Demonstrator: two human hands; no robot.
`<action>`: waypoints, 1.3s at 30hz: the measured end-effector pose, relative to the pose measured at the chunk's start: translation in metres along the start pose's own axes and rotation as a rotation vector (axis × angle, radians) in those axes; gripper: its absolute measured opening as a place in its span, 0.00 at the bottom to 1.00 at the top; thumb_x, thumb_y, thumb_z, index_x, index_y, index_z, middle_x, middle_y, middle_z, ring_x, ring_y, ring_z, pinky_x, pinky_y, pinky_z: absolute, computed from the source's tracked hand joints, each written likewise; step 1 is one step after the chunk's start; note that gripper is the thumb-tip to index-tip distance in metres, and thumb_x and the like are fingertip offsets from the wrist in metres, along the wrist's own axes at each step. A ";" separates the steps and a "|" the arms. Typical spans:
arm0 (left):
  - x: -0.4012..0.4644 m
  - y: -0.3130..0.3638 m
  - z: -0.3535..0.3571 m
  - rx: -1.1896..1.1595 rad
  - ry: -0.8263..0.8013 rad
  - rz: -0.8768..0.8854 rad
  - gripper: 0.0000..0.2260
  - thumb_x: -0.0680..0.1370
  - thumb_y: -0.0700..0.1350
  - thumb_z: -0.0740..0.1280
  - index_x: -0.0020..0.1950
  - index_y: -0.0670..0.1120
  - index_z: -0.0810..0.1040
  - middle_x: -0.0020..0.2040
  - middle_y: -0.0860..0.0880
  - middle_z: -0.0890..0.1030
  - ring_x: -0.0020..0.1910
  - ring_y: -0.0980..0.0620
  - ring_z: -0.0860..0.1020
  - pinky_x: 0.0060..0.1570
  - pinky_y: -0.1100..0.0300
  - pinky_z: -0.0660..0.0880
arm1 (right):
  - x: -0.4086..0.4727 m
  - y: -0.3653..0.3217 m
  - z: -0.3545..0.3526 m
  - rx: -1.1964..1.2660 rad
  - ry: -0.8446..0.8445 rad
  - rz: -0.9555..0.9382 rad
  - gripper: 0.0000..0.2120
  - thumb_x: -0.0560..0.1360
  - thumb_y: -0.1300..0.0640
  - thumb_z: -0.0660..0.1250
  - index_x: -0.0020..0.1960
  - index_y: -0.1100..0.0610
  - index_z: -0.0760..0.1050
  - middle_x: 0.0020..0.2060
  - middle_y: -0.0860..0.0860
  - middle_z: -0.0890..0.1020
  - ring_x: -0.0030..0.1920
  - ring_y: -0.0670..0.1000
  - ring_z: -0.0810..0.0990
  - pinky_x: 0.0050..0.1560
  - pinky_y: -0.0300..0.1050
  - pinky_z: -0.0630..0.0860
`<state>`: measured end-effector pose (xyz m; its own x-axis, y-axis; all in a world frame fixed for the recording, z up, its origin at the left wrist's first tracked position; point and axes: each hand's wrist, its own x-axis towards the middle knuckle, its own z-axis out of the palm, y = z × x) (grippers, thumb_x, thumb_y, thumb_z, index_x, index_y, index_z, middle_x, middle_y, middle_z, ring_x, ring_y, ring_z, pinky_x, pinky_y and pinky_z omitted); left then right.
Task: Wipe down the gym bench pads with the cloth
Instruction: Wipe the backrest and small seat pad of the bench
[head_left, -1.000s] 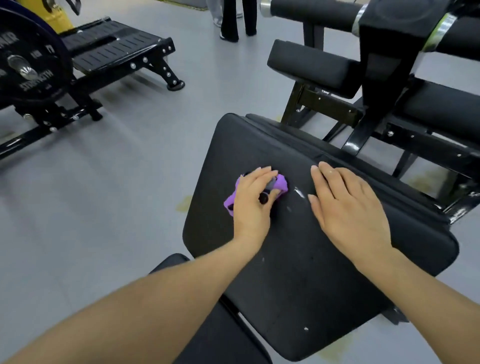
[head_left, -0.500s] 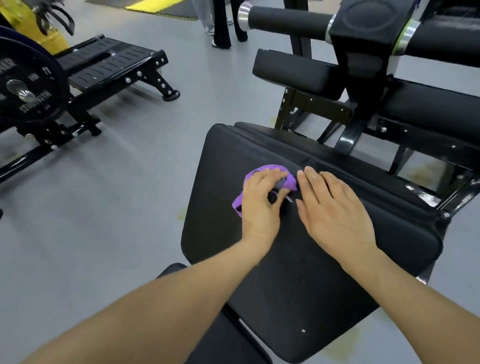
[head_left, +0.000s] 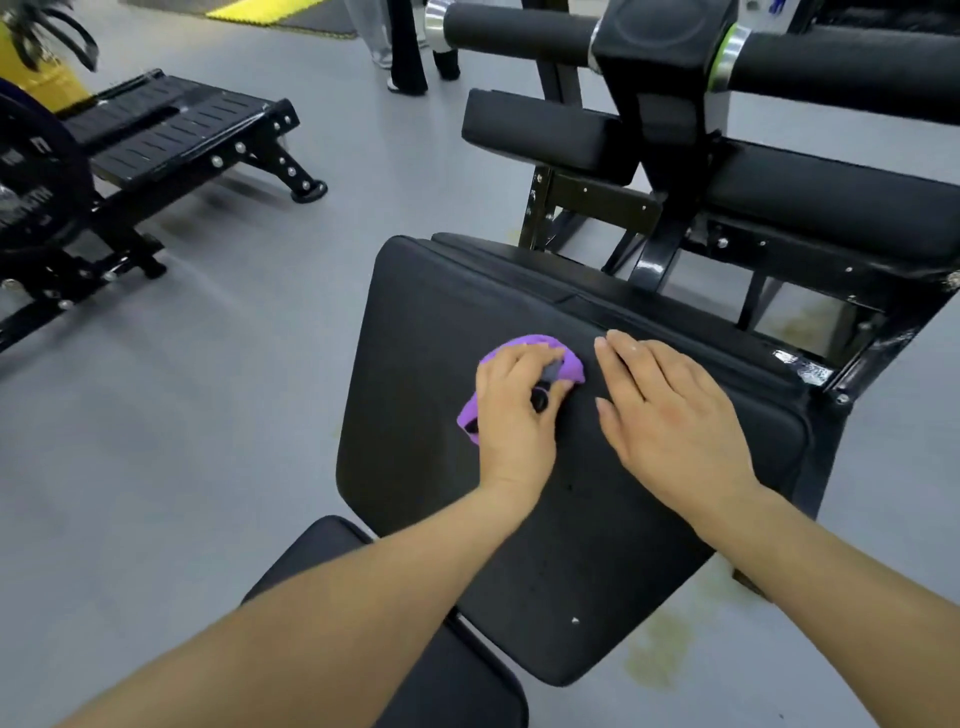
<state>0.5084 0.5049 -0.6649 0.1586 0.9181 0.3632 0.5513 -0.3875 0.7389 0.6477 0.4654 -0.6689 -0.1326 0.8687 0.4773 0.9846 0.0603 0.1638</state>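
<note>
Left hand (head_left: 511, 410) curled on cloth (head_left: 540, 349), right hand (head_left: 670, 421) flat.

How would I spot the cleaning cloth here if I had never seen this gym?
Find the big black bench pad in the middle of the view. Two bare hands rest on it side by side, and the cloth is bunched under the left hand. It is the only purple thing around; the right hand lies flat with nothing under it.

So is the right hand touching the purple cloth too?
Apart. The head view shows a strip of bare black pad between the right hand and the purple cloth, which only the left hand grips.
</note>
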 end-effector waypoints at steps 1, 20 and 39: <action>0.009 -0.002 -0.003 0.018 -0.007 0.019 0.10 0.74 0.37 0.69 0.54 0.45 0.79 0.49 0.58 0.72 0.51 0.56 0.68 0.51 0.78 0.62 | 0.000 -0.002 0.001 -0.010 0.004 0.004 0.23 0.78 0.54 0.55 0.69 0.65 0.69 0.63 0.59 0.76 0.59 0.58 0.76 0.62 0.51 0.72; 0.096 -0.017 -0.005 0.262 0.122 -0.001 0.12 0.77 0.49 0.65 0.58 0.47 0.75 0.59 0.48 0.75 0.56 0.49 0.72 0.56 0.56 0.69 | -0.001 -0.008 0.009 -0.080 0.045 0.010 0.23 0.79 0.54 0.54 0.69 0.66 0.67 0.62 0.60 0.75 0.58 0.58 0.76 0.61 0.50 0.72; 0.045 -0.007 0.022 0.177 0.201 0.018 0.10 0.76 0.52 0.64 0.48 0.46 0.77 0.48 0.48 0.75 0.46 0.53 0.66 0.46 0.59 0.66 | -0.001 -0.008 0.011 -0.105 0.056 0.000 0.23 0.78 0.54 0.55 0.69 0.66 0.68 0.63 0.59 0.76 0.59 0.57 0.77 0.62 0.49 0.71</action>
<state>0.5302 0.5507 -0.6662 0.0133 0.8694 0.4940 0.6873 -0.3667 0.6270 0.6409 0.4695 -0.6804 -0.1414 0.8394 0.5247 0.9677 0.0054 0.2521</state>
